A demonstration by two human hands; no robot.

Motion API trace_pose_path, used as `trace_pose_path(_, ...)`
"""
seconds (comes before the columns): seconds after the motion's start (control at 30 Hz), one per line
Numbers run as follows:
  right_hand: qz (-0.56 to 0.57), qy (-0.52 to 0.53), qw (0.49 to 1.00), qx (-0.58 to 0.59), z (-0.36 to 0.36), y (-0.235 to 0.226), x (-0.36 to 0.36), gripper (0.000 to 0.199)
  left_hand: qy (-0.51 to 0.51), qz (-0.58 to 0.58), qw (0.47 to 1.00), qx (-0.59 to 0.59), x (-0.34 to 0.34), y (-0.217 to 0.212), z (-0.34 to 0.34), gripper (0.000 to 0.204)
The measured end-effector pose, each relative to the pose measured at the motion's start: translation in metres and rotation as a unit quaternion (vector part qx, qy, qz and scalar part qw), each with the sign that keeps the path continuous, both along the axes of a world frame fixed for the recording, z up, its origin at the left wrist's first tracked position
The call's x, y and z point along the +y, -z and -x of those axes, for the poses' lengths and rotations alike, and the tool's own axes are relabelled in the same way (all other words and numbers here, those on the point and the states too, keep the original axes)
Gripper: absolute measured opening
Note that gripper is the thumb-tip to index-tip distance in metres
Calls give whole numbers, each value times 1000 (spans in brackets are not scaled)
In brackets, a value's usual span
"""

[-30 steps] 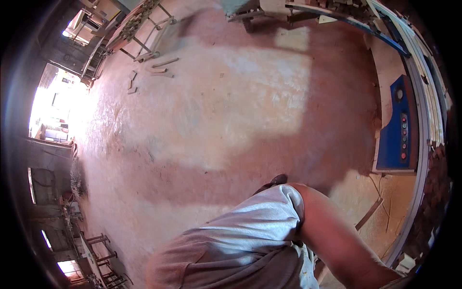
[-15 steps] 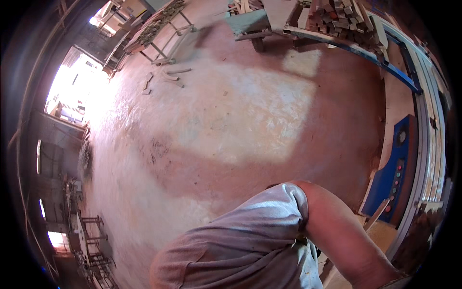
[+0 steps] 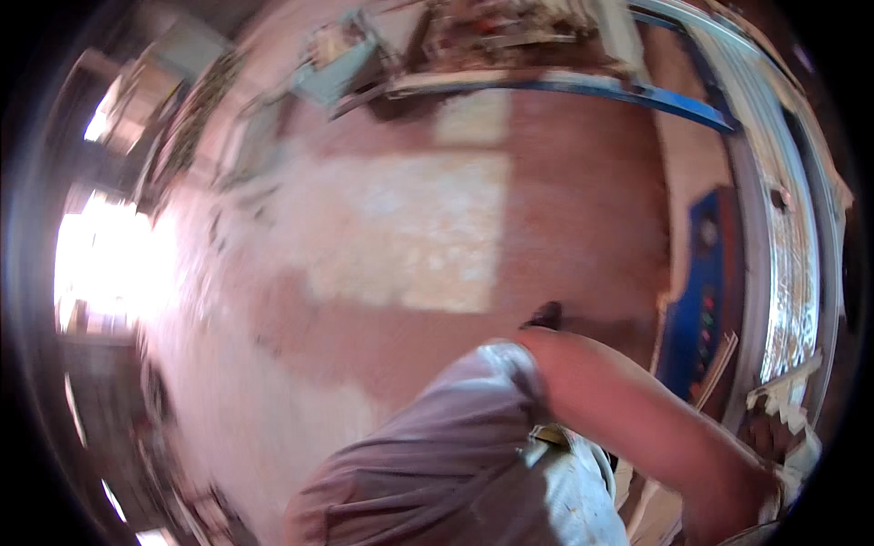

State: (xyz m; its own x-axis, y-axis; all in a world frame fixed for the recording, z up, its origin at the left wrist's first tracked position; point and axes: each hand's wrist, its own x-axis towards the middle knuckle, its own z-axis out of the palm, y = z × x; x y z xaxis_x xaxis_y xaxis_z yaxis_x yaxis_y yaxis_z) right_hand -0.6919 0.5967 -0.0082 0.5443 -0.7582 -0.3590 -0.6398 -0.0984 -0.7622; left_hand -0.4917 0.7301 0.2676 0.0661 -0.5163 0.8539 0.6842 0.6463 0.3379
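My bent left arm (image 3: 628,382) reaches from the grey short sleeve (image 3: 428,428) toward the lower right edge. Its wrist ends there beside several pale wood strips (image 3: 787,405) with stepped ends. Against these strips lies a dark, finger-like shape (image 3: 769,439), too blurred to tell whether it is my hand. The fingers of my left hand cannot be made out. My right hand does not show. Close to the arm stands a blue control panel (image 3: 696,300) with coloured buttons, on a machine with a long metal bed (image 3: 790,282).
A blue rail (image 3: 637,96) crosses the far right in front of a wood pile (image 3: 510,36). Left of it stands a grey-green cart (image 3: 337,73). Sunlight falls on the reddish floor (image 3: 419,227), and a bright doorway (image 3: 109,264) opens at left.
The view has swung, so the machine, panel and far wood pile have shifted left in the picture. The pale strips now show near my left wrist. Everything is more blurred.
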Motion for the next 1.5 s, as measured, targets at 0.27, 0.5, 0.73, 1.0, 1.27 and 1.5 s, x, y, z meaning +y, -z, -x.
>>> trace_pose_path(0.27,15,64,998,9,-31,-11,4,22,-22,-561,827,31,0,132,-154,23)
trace_pose_path(0.5,-24,86,995,-32,-92,-60,-8,21,-340,-564,563,-500,-40,262,-214,36)
trace_pose_path(0.73,-4,144,970,-197,-120,-84,-83,14,-272,-554,621,-483,-213,199,-224,44)
trace_pose_path(1.0,111,271,920,-260,-77,-138,-114,18,-17,-383,793,-473,-398,88,-82,51)
trace_pose_path(1.27,58,510,774,-371,-86,-107,-56,29,40,-346,711,-611,-477,80,-15,52)
trace_pose_path(1.5,89,533,742,-397,-118,-114,-55,22,184,-464,796,-343,-450,99,-79,35)
